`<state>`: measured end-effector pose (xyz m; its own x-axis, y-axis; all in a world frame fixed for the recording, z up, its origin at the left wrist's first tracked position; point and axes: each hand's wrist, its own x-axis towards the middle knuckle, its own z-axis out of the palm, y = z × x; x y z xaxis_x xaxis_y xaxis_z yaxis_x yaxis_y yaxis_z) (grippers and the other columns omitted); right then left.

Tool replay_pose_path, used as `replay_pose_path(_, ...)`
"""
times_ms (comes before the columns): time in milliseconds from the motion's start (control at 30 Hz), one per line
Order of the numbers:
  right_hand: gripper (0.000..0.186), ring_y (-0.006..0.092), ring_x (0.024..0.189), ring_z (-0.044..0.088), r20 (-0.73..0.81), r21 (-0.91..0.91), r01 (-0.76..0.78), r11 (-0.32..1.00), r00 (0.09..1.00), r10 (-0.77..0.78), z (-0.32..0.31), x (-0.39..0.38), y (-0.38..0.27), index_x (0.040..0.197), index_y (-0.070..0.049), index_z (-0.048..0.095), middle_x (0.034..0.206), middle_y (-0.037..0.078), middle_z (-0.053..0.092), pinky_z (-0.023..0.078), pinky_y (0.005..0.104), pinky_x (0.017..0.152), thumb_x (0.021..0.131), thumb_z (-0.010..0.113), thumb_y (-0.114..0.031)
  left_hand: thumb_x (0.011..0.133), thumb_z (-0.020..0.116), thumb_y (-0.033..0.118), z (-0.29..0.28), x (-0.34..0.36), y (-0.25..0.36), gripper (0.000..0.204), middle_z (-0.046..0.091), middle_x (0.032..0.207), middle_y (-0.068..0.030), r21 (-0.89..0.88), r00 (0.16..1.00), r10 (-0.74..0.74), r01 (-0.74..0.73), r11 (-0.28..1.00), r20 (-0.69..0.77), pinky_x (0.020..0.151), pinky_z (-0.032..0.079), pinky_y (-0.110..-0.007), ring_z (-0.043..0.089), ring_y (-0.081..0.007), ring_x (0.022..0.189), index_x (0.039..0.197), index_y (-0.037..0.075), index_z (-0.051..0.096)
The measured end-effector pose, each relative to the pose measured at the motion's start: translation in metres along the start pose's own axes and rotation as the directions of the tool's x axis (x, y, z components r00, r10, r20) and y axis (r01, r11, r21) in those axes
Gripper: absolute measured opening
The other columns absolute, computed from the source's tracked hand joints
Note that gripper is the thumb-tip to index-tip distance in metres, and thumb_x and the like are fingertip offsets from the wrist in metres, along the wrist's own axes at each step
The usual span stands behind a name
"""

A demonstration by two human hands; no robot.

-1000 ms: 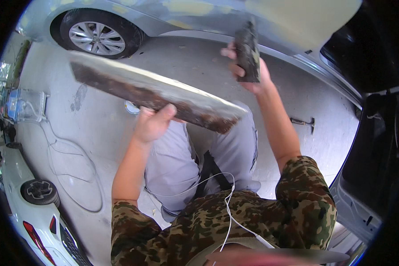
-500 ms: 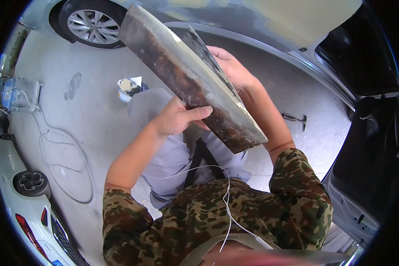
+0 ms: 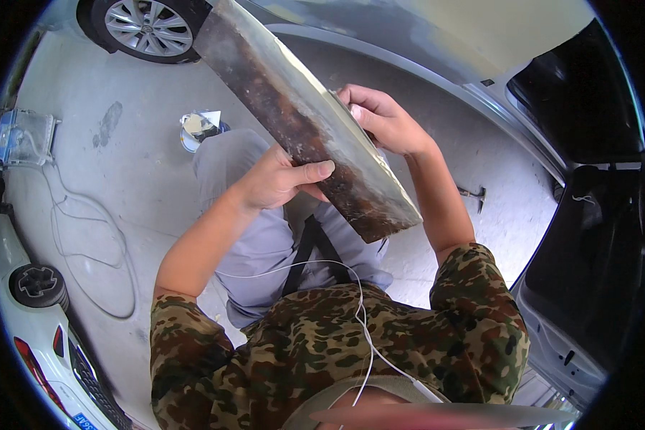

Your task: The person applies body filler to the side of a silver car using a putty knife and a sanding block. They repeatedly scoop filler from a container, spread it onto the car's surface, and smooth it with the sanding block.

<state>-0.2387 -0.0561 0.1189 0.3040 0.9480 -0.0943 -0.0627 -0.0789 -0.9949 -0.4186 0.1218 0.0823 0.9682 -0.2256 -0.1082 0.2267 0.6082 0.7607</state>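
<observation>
Right hand: has turned since half a second ago so that its thumb shows, and the thin dark flat blade that then jutted past the upper right edge of the long flat board with a grey, brown-stained face is now hidden or nearly so.
Board: held in mid-air over the person's lap, slanting from the top of the frame, left of centre, down to just right of centre, its stained face toward the camera.
Left hand: clamped on the board's lower left edge, thumb pressed flat on the brown face, fingers underneath.
Right hand's grip: fingers and thumb bent at the board's upper right edge; what they hold is masked by the board, so I cannot tell.
Both hands: apart, on opposite long edges.
Legs: loose pale grey trousers below the board.
Floor, left of centre: round white-and-blue container with cream material on top, just beside the knee.
Floor, right: small dark hammer-shaped tool.
Far left: clear-and-blue plastic box, a pale looped hose below it.
Upper edge: grey car body with cream patches and a silver-spoked wheel.
Lower left: white car.
</observation>
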Motion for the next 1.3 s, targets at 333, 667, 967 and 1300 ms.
replay_pose_path(333,0.031,0.0139,0.102,0.069,-0.591,0.565,0.088,0.820,0.737,0.328,-0.034,-0.056,0.110,0.133,-0.007,0.061,0.115,0.005,0.070,0.059,0.0328,0.085,0.109,0.064,-0.025,0.106,0.066,0.010,-0.036,-0.019,0.009,0.034,0.069,0.131,-0.0092,0.067,0.929,0.297,-0.290,0.955,-0.221,0.085,0.068,-0.039,0.071,-0.0206,0.116,0.139,0.007,0.060)
replay_pose_path(667,0.015,0.0117,0.092,0.071,-0.722,0.444,0.436,0.783,0.691,0.025,-0.003,-0.075,0.060,0.116,-0.005,0.068,0.105,0.003,0.074,0.057,0.0304,0.073,0.109,0.064,-0.017,0.109,0.059,0.008,-0.042,-0.026,0.005,0.031,0.067,0.135,-0.0135,0.386,0.796,0.510,-0.381,0.840,-0.326,0.100,0.063,-0.049,0.068,-0.0267,0.123,0.139,0.002,0.060)
replay_pose_path(967,0.009,0.0037,0.078,0.062,-0.807,0.275,0.383,0.882,0.591,-0.006,0.006,-0.037,0.044,0.105,-0.006,0.073,0.091,-0.004,0.068,0.057,0.0245,0.069,0.101,0.075,-0.014,0.107,0.064,0.008,-0.004,-0.004,0.004,0.026,0.069,0.127,-0.0104,0.473,0.830,0.471,-0.300,0.828,-0.299,0.097,0.064,-0.046,0.067,-0.0203,0.116,0.131,-0.003,0.066)
replay_pose_path(1300,0.012,0.0037,0.068,0.059,-0.765,0.230,0.348,0.909,0.642,-0.052,0.018,-0.014,0.024,0.101,-0.005,0.074,0.083,-0.003,0.069,0.050,0.0228,0.062,0.098,0.080,-0.015,0.104,0.071,0.020,0.011,0.006,0.000,0.030,0.072,0.112,-0.0060,0.816,0.937,0.322,-0.078,0.573,-0.137,0.091,0.051,-0.032,0.063,-0.0145,0.098,0.125,-0.001,0.069)
